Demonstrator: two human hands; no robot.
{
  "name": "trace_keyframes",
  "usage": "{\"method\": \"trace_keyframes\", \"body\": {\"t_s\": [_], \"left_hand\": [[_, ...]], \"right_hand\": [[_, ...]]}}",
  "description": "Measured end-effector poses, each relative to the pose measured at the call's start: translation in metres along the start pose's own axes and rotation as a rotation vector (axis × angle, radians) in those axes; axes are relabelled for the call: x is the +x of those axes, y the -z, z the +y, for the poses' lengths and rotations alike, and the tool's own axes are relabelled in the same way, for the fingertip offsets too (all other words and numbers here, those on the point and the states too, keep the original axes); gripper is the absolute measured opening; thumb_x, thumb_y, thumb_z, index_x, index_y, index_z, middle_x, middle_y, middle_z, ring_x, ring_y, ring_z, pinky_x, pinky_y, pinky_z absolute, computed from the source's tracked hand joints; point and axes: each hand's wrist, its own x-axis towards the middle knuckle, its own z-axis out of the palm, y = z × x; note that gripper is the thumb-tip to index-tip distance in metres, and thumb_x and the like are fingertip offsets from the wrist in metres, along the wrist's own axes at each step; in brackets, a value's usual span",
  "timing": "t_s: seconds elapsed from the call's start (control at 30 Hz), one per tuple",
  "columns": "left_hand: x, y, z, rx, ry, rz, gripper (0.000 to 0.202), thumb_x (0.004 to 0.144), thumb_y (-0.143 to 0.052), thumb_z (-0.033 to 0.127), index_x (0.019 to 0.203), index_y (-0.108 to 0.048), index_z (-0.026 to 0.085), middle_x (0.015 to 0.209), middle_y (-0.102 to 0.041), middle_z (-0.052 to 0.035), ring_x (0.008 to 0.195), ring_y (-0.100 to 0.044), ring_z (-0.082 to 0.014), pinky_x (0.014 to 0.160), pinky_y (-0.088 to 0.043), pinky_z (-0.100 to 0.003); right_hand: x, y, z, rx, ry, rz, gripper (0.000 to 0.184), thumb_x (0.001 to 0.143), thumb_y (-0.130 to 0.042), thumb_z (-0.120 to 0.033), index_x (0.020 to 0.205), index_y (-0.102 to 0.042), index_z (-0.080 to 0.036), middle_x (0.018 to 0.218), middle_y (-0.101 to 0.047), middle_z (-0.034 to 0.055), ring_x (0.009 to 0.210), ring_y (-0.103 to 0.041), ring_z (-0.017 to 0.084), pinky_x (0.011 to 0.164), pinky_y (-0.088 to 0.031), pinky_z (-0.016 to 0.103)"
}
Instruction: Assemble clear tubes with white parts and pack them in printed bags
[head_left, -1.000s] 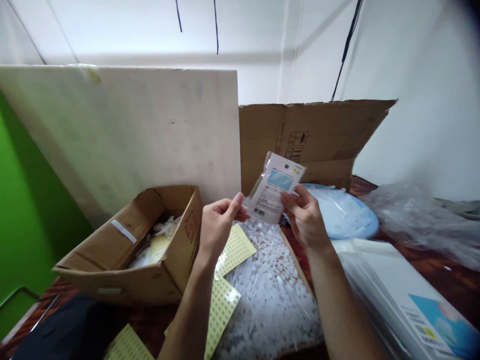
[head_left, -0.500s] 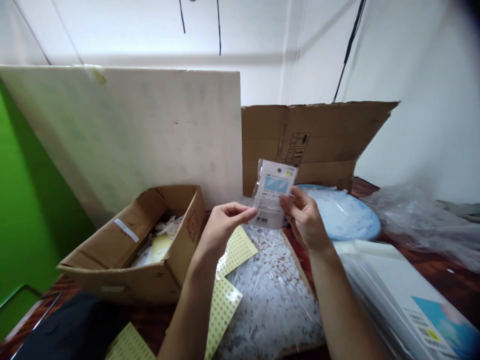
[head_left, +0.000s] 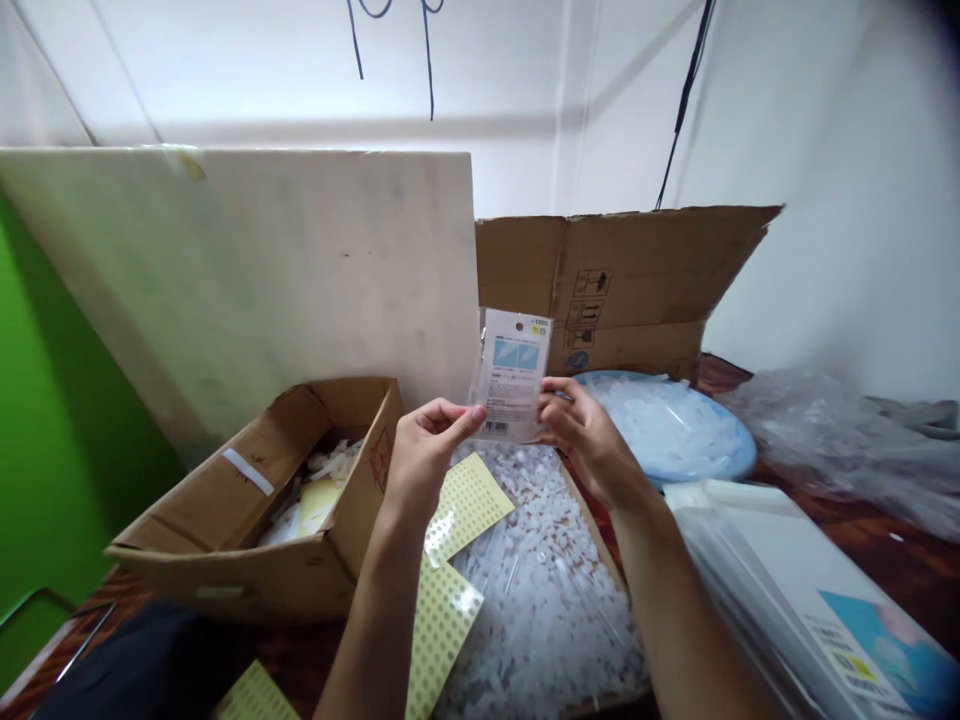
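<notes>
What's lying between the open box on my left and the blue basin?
In the head view: yellow sheets, then white bits, with the left hand, packet and right hand raised above them.

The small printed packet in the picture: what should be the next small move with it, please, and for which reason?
Probably, the right hand should pinch the packet lightly at its right edge, to steady it: the left hand pinches it only near the lower left corner, while the right hand is at the right edge, its grip unclear.
</notes>
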Motion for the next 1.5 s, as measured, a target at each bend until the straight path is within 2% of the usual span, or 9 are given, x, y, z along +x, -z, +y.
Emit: {"method": "trace_keyframes", "body": {"t_s": [0.1,0.27,0.73,0.97,1.1,1.27,1.33,1.4,1.5], "left_hand": [[-0.003,-0.005,0.002,0.069,-0.088,0.001,0.026,0.072,-0.090,0.036,0.073,-0.073,0.016,0.075,-0.074,-0.0021,0.068,-0.065,-0.0131,0.068,-0.052,-0.024],[-0.006,-0.007,0.005,0.062,-0.121,-0.015,0.022,0.075,-0.089,0.033,0.072,-0.075,0.017,0.071,-0.071,-0.0001,0.066,-0.062,-0.0105,0.066,-0.050,-0.021],[0.000,0.001,0.006,-0.157,0.046,-0.038,0.027,0.071,-0.092,0.035,0.071,-0.074,0.015,0.075,-0.072,-0.0024,0.072,-0.064,-0.0118,0.075,-0.053,-0.023],[-0.001,-0.002,0.007,-0.215,0.026,-0.042,0.030,0.069,-0.093,0.036,0.070,-0.073,0.014,0.073,-0.071,-0.0021,0.073,-0.064,-0.0118,0.076,-0.052,-0.023],[0.001,0.002,0.005,-0.143,-0.019,0.008,0.028,0.070,-0.093,0.034,0.070,-0.073,0.015,0.070,-0.070,-0.0005,0.069,-0.062,-0.0104,0.073,-0.051,-0.021],[-0.001,0.006,0.003,0.057,0.011,-0.094,0.035,0.077,-0.086,0.047,0.072,-0.076,0.015,0.067,-0.072,-0.0031,0.061,-0.063,-0.0117,0.063,-0.049,-0.023],[-0.001,0.007,0.004,0.118,0.031,-0.152,0.046,0.087,-0.073,0.058,0.083,-0.080,0.013,0.066,-0.073,-0.0058,0.061,-0.066,-0.0138,0.064,-0.052,-0.024],[-0.001,0.008,0.006,0.138,0.019,-0.121,0.053,0.093,-0.063,0.062,0.099,-0.081,0.013,0.073,-0.077,-0.0090,0.066,-0.071,-0.0167,0.068,-0.055,-0.027],[0.001,0.010,0.010,0.139,-0.018,-0.031,0.054,0.093,-0.063,0.061,0.108,-0.079,0.012,0.082,-0.079,-0.0116,0.067,-0.072,-0.0178,0.067,-0.057,-0.027]], "right_hand": [[-0.001,-0.019,0.000,-0.079,0.073,0.129,0.064,0.066,-0.096,-0.040,0.112,-0.054,-0.027,0.112,-0.076,0.0060,0.101,-0.075,0.026,0.087,-0.062,0.038],[0.000,-0.038,0.003,-0.134,0.121,0.220,0.062,0.064,-0.097,-0.035,0.106,-0.053,-0.025,0.102,-0.078,0.0057,0.093,-0.077,0.026,0.083,-0.063,0.037],[-0.006,-0.014,-0.011,0.142,0.002,-0.079,0.027,0.081,-0.087,-0.034,0.100,-0.069,-0.026,0.098,-0.081,0.0032,0.101,-0.076,0.028,0.087,-0.064,0.044],[-0.003,-0.010,-0.005,0.262,-0.014,-0.046,0.022,0.086,-0.081,-0.038,0.102,-0.074,-0.026,0.103,-0.080,0.0035,0.101,-0.075,0.028,0.084,-0.065,0.043],[-0.002,-0.012,-0.004,0.250,-0.029,-0.062,0.036,0.097,-0.065,-0.054,0.115,-0.073,-0.024,0.114,-0.077,0.0094,0.107,-0.073,0.030,0.086,-0.063,0.045],[0.001,-0.019,-0.003,0.113,0.043,0.082,0.034,0.085,-0.082,-0.042,0.112,-0.070,-0.024,0.115,-0.077,0.0057,0.106,-0.072,0.026,0.091,-0.060,0.039],[0.001,-0.016,-0.008,0.095,0.051,0.112,0.030,0.083,-0.084,-0.038,0.105,-0.072,-0.022,0.108,-0.079,0.0051,0.102,-0.072,0.026,0.091,-0.059,0.037],[-0.005,-0.007,-0.020,0.129,0.072,0.119,0.027,0.080,-0.086,-0.035,0.102,-0.075,-0.022,0.102,-0.079,0.0039,0.095,-0.073,0.025,0.086,-0.060,0.036],[-0.023,0.018,-0.047,0.337,0.279,0.186,0.026,0.078,-0.085,-0.038,0.103,-0.077,-0.034,0.094,-0.079,-0.0009,0.089,-0.075,0.025,0.076,-0.062,0.036]]}}
